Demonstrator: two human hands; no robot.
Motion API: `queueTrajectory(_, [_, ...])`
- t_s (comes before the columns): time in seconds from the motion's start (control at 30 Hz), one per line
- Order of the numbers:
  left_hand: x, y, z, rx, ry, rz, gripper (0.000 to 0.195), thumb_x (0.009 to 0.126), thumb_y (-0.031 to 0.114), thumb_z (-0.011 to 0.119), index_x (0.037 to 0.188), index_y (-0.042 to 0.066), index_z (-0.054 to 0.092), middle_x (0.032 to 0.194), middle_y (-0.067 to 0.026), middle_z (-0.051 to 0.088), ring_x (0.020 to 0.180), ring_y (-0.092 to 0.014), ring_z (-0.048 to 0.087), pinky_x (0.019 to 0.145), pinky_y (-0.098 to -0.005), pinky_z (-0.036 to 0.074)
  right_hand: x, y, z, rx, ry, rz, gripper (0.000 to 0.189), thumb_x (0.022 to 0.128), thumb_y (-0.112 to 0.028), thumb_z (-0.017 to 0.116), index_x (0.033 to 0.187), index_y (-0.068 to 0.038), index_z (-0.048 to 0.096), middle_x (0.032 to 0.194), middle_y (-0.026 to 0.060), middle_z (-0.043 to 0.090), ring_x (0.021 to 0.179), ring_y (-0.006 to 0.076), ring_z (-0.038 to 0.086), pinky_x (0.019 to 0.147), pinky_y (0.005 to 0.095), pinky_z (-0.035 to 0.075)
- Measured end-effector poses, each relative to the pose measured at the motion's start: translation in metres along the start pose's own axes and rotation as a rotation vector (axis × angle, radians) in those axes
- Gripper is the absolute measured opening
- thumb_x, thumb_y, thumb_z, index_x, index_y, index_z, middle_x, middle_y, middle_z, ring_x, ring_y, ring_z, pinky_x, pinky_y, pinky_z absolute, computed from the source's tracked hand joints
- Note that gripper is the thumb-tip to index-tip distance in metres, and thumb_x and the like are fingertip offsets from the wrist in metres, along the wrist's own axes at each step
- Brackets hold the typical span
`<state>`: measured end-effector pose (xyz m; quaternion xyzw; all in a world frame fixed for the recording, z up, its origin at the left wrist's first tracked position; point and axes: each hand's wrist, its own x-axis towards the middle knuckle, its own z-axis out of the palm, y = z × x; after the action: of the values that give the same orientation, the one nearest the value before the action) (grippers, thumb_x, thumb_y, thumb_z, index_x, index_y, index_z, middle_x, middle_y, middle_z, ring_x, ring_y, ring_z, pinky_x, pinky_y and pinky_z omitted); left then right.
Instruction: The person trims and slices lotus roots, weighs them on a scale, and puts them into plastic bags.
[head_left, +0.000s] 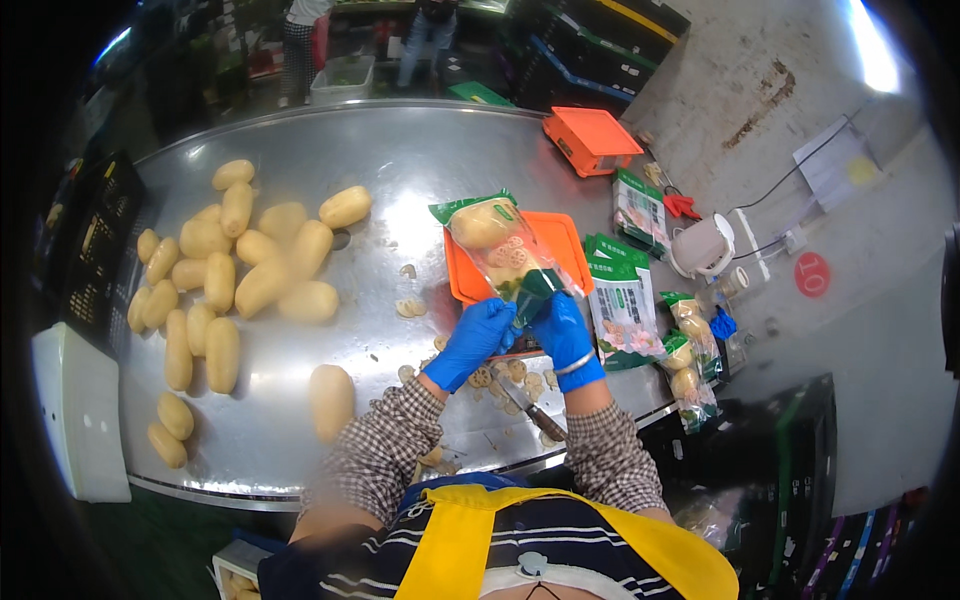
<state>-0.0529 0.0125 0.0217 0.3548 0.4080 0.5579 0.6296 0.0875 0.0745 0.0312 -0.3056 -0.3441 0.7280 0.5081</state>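
Note:
My left hand (478, 341), in a blue glove, grips one lower corner of a printed clear plastic bag (501, 238). The other lower corner is pinched in my right hand (564, 336), gloved in blue with a metal band at the wrist. Pale lotus root sections fill the bag, which tilts up and to the left. Beneath the bag lies an orange plastic tray (559, 236), partly covered. A knife with a wooden handle (546, 422) rests on the steel table (405, 150) among cut lotus root slices (517, 370), between my forearms.
Loose lotus root sections (220, 281) cover the table's left side. To the right are stacks of flat printed bags (622, 307), filled bags (684, 356) and an electric kettle (703, 246). An orange box (592, 140) stands at the back. Black crates (97, 255) flank the left edge.

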Motion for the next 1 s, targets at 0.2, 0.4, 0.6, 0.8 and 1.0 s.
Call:
queueTrajectory(0.2, [-0.009,-0.001,-0.002,0.053,-0.006,-0.078,0.023,0.092,0.025,0.055,0.083,0.004,0.057,0.059,-0.0022,0.055,0.048,-0.009,0.052,0.043,-0.0220,0.042,0.035,0.037,-0.010,0.171,0.122,-0.047,0.030,0.089,-0.023,0.056,0.115,-0.009,0.056,0.111,0.0065,0.059,0.093,0.0201,0.059,0.082,0.0318,0.048])
queueTrajectory(0.4, [-0.010,-0.021,-0.008,0.065,0.005,-0.106,0.025,0.091,0.026,0.055,0.083,0.003,0.058,0.060,-0.0031,0.057,0.048,-0.010,0.053,0.043,-0.0226,0.042,0.028,0.039,-0.016,-0.245,-0.023,-0.193,0.047,0.087,-0.021,0.057,0.128,-0.004,0.043,0.120,0.0121,0.054,0.104,0.0254,0.056,0.088,0.0363,0.046])
queueTrajectory(0.6, [-0.016,-0.021,-0.003,0.074,0.015,-0.175,0.025,0.091,0.026,0.055,0.082,0.003,0.056,0.064,-0.0049,0.058,0.049,-0.009,0.052,0.043,-0.0236,0.042,0.049,0.051,-0.042,-1.405,0.033,-0.631,0.051,0.088,-0.014,0.058,0.132,-0.002,0.037,0.120,0.0115,0.052,0.104,0.0194,0.054,0.086,0.0292,0.047])
queueTrajectory(0.8, [-0.017,-0.036,-0.011,-0.010,0.079,-0.158,0.031,0.091,0.032,0.055,0.083,0.002,0.057,0.064,-0.0074,0.060,0.045,-0.013,0.053,0.041,-0.0252,0.043,0.062,0.064,-0.031,-1.674,-0.098,-0.846,0.050,0.085,-0.019,0.061,0.128,-0.001,0.042,0.113,0.0128,0.056,0.098,0.0188,0.057,0.083,0.0288,0.048])
queueTrajectory(1.0, [-0.002,-0.022,-0.013,0.015,-0.034,-0.455,0.074,0.087,0.068,0.028,0.105,0.002,0.058,0.077,-0.0133,0.065,0.064,-0.021,0.064,0.057,-0.0307,0.053,0.025,0.062,-0.057,-1.195,-0.030,-0.517,0.042,0.083,-0.018,0.064,0.118,0.000,0.052,0.097,0.0112,0.063,0.085,0.0175,0.061,0.076,0.0287,0.050])
